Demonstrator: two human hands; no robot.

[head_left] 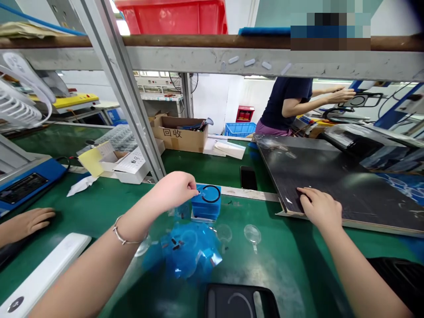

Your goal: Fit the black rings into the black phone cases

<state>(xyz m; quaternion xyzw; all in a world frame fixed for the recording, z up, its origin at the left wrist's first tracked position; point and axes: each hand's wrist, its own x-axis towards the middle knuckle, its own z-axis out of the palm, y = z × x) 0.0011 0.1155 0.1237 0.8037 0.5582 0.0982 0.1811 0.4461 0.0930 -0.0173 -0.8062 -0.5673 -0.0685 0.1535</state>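
Note:
My left hand point(175, 189), with a bracelet on its wrist, is pinched at the left edge of a stack of blue film sheets point(206, 211). A tiny dark bit shows at its fingertips, too small to name. A black ring point(219, 194) lies on top of the stack. Resting on a black board point(314, 170) at the right, my right hand point(320, 206) has its fingers stretched out and holds nothing. Crumpled blue film point(188, 254) with small dark scraps lies in front of the stack. A black phone case point(233, 302) with a grey ring mark is nearest to me.
Clear round film pieces point(252, 234) lie on the green table. A phone point(248, 177) and a cardboard box point(179, 134) stand beyond a metal post point(122, 88). Another person's hand point(35, 221) rests at the left, near a white bar point(46, 274). A co-worker point(285, 104) sits behind.

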